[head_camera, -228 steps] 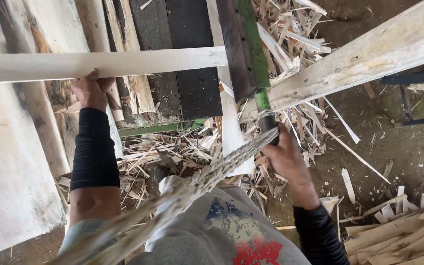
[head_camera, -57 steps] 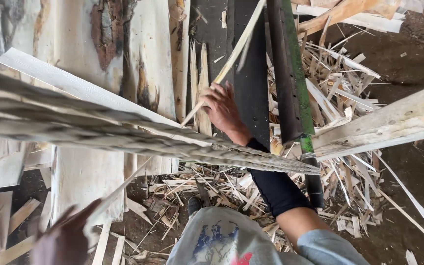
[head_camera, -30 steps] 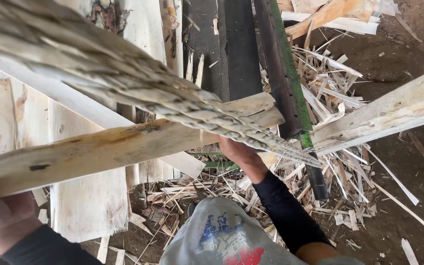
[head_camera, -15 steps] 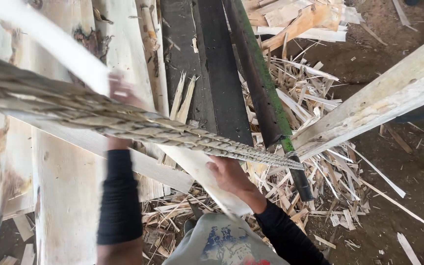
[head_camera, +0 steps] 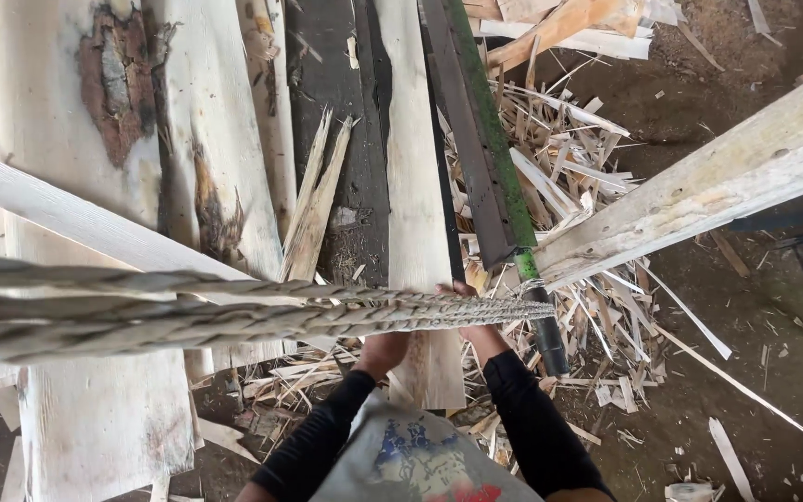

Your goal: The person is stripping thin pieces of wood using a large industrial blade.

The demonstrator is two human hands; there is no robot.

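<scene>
Pale cream plank [head_camera: 417, 223] with light grain. Grey-beige braided rope [head_camera: 234, 311], twisted strand pattern. Green-and-dark-grey metal bar [head_camera: 485, 139]. Black sleeves [head_camera: 532, 428]. Grey shirt [head_camera: 411, 460] with blue and red print. Whitish slab [head_camera: 104, 121] with brown bark patch. Brown dirt floor [head_camera: 755, 353], pale scattered splinters [head_camera: 597, 307].

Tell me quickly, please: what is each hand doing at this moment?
Left hand: on the near end of the pale plank; grip hidden by the rope.
Right hand: at the same plank end; grip cannot be told.
</scene>
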